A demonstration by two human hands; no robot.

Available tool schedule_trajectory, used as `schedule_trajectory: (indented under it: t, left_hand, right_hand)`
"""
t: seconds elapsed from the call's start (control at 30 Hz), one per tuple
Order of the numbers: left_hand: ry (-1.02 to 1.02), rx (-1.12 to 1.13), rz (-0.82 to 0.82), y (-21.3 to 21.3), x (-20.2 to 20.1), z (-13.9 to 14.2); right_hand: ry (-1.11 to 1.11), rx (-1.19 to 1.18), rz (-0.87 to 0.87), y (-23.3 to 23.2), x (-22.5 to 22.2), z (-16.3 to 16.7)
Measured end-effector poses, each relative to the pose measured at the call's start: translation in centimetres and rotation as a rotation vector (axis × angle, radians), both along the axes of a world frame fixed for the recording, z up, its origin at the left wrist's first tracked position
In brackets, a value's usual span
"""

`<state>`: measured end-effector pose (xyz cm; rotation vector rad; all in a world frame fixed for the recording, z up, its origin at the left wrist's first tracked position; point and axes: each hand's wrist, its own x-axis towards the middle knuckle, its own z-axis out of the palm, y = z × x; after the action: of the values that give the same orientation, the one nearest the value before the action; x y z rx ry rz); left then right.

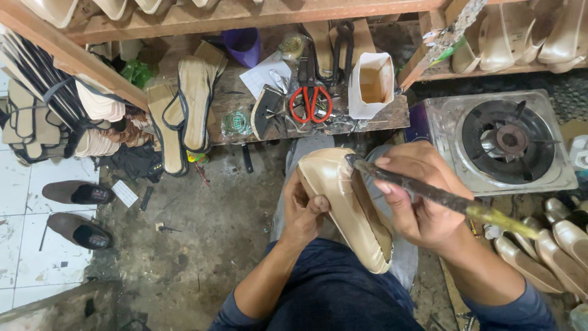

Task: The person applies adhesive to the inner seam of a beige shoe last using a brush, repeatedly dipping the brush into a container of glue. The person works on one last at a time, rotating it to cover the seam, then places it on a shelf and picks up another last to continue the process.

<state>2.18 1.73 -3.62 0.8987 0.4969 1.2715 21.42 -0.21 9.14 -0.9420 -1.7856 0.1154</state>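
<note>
The left hand (304, 211) is closed around the side of a gold shoe (349, 205) held over the lap. The right hand (416, 199) grips a dark tool (429, 191), its tip touching the shoe's upper edge. Red scissors (311, 101) lie on the desk (392, 116) beyond.

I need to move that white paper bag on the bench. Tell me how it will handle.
The bag looks thin-walled and open-topped, so it would probably crumple if squeezed. It stands tall on a narrow base near the bench edge, so a push may tip it. Its inside looks stained; contents unclear, weight uncertain.
</note>
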Motion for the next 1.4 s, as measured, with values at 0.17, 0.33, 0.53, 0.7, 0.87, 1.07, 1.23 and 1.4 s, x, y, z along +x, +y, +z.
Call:
schedule_trajectory:
  t: [0.17, 0.33, 0.53, 0.7, 0.87, 1.07, 1.23, 1.4]
  left_hand:
    - [-0.04, -0.012, -0.032, 0.1, 0.0, 0.6]
    - [-0.054, -0.029, -0.058, 0.0, -0.1, 0.9]
    - [-0.023, -0.008, -0.067, 0.1, -0.6, 0.7]
    - [0.005, -0.02, -0.058, 0.1, -0.9, 0.7]
    - [0.045, -0.004, -0.057, 0.2, -0.9, 1.3]
    - [0.01, -0.036, -0.094, 0.2, -1.0, 1.2]
    - [-0.073, -0.086, -0.105, 0.3, -0.8, 0.7]
    - [-0.06, -0.121, -0.117, 0.2, -0.7, 0.7]
  right_hand:
    - [0.051, -0.018, 0.042, -0.2, 0.1, -0.1]
    - [0.039, 0.017, 0.085, -0.2, 0.4, 0.1]
    - [-0.052, 0.094, 0.127, 0.4, 0.5, 0.8]
    - [-0.249, 0.24, 0.185, 1.1, 0.9, 1.8]
    - [-0.306, 0.263, 0.249, 1.3, 1.3, 1.8]
    - [-0.3, 0.289, 0.209, 1.3, 1.2, 1.5]
    - [-0.298, 0.246, 0.235, 1.1, 1.4, 1.5]
    - [-0.306, 0.251, 0.255, 1.3, 1.3, 1.4]
